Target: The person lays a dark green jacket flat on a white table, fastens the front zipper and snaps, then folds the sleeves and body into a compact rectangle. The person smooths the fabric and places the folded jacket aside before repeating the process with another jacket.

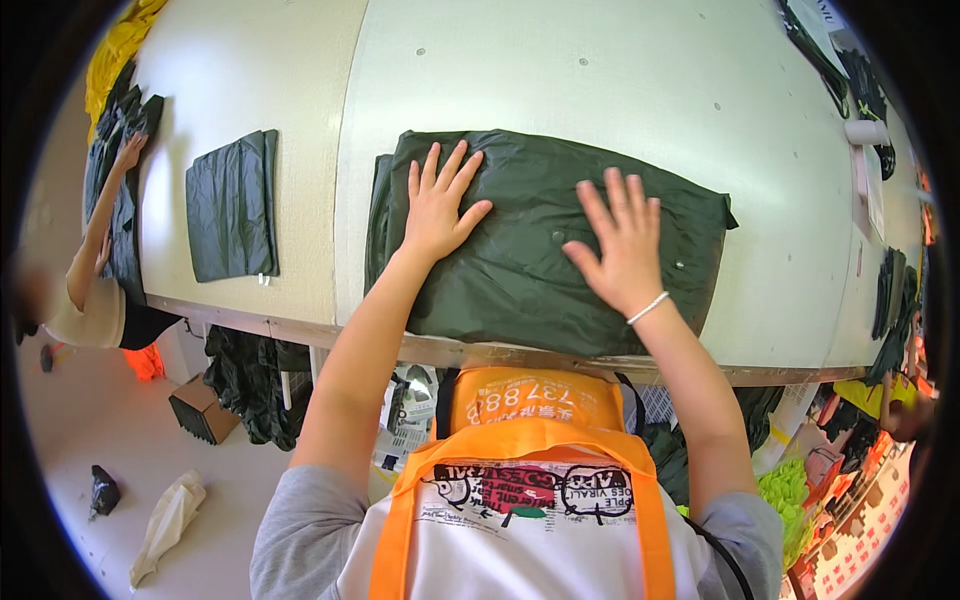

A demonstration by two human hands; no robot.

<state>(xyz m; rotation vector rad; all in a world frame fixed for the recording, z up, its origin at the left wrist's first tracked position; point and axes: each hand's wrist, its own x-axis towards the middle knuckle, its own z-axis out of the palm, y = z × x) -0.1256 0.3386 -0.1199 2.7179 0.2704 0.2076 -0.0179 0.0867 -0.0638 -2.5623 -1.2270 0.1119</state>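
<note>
A dark green coated-fabric garment [530, 270], folded into a wide flat bundle, lies on the table in front of me. My left hand [437, 205] rests on its upper left part, fingers spread and palm down. Over its right half is my right hand [622, 240], slightly blurred, with the fingers stretched out and a white bracelet at the wrist. Whether that palm touches the cloth I cannot tell. Two round snap buttons show on the garment, one between my hands and one near the right end. Neither hand grips anything.
A smaller folded green garment [232, 207] lies on the pale table [620, 90] to the left. Beyond it, a co-worker's hand [131, 150] touches dark cloth at the table's left end. Green garments hang below the edge near a cardboard box [203, 408]. A white roll [866, 132] sits far right.
</note>
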